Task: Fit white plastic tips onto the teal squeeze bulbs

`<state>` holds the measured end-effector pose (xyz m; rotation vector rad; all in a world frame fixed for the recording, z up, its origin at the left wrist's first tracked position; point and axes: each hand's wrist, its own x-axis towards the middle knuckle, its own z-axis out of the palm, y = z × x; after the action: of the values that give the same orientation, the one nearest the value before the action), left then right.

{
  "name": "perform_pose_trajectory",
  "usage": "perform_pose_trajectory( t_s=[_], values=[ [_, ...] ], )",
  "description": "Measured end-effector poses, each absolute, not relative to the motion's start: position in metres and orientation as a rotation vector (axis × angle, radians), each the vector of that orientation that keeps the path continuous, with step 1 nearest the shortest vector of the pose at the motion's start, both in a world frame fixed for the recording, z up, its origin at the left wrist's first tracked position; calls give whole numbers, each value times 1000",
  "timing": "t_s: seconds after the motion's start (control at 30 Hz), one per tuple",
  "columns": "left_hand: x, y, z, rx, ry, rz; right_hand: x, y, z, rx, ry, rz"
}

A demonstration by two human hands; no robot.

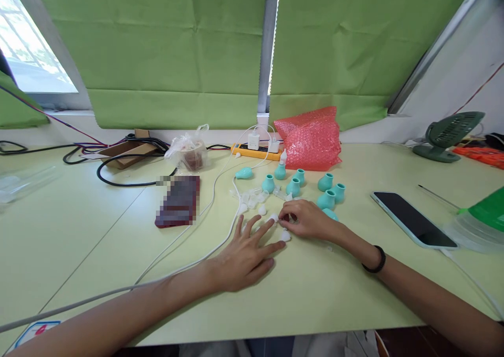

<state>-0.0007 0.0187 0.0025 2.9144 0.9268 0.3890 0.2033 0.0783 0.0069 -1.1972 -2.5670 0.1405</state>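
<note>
My left hand (252,254) rests on the table with its fingers spread, fingertips close to several small white tips (262,210). My right hand (305,219) is curled in a pinch beside a white tip (273,218); whatever sits between its fingertips is hidden. Another white tip (285,235) lies just below the right fingers. Beyond the hands are several turquoise bulbs (293,187) with open necks, one bulb (280,170) standing with a white nozzle on it. Clear plastic pieces (252,197) lie in a loose pile ahead of my left hand.
A white cable (232,226) crosses the table and passes over my left forearm. Phones lie left (179,202) and right (413,218). Behind are a yellow power strip (255,153), red bubble wrap (311,142), a bagged cup (191,155) and a small green fan (449,134).
</note>
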Motion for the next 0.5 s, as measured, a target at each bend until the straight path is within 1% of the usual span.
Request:
perform_pose_trajectory(
  t_s=[0.2, 0.27, 0.33, 0.4, 0.5],
  values=[
    [0, 19, 1, 2885, 1009, 362, 206, 80, 18, -1263, -2354, 59],
    [0, 19, 2, 2884, 1011, 393, 216, 83, 30, -1217, -2468, 190],
    [0, 19, 2, 2883, 1019, 416, 228, 84, 42, -1112, -2679, 456],
    [1, 19, 2, 2886, 1031, 421, 240, 84, 53, -1056, -2792, 631],
    [1, 18, 2, 2897, 1039, 451, 250, 80, 66, -1034, -2798, 642]
  ],
)
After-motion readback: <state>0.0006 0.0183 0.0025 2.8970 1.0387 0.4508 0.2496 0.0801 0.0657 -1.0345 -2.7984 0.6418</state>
